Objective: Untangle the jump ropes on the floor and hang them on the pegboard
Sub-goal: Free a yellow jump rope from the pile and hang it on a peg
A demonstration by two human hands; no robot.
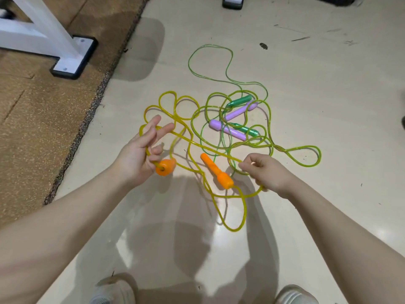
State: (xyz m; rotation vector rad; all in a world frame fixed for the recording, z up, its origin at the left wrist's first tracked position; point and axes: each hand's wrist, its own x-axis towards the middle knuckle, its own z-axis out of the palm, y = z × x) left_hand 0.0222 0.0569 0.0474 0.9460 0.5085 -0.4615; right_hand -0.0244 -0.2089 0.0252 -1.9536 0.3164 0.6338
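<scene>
Yellow cord (210, 148), one length of it, runs taut between your two hands, slanting from upper left to lower right across the floor (306, 106). Your left hand (140, 154) holds one orange handle (164, 167) by its cord end, lower fingers curled round it, while the first two fingers stick out straight and spread with the cord draped over them. Your right hand (265, 170) pinches the same cord between thumb and fingertips, the other fingers curled in. Second orange handle (217, 171): lying loose on the floor between the hands, its long axis slanting from upper left down to lower right, thick end toward you, nearer your right hand and just left of it. Beyond that handle sit the rest of the tangle: two purple handles (228, 128) and two green handles (240, 101), crossed together and wrapped in loops of green cord (210, 62), which trail further out from the handle and off to its right. More yellow loops lie past your left hand and one hangs below the loose handle, close to your shoes (114, 290). Judgement: untangling is at an early stage; the yellow rope looks the easiest to free first, and your right hand is the better placed to lift the loose handle. Pegboard: not in sight. Brown mat (43, 119) and white frame foot (72, 55): far left of the handle.
</scene>
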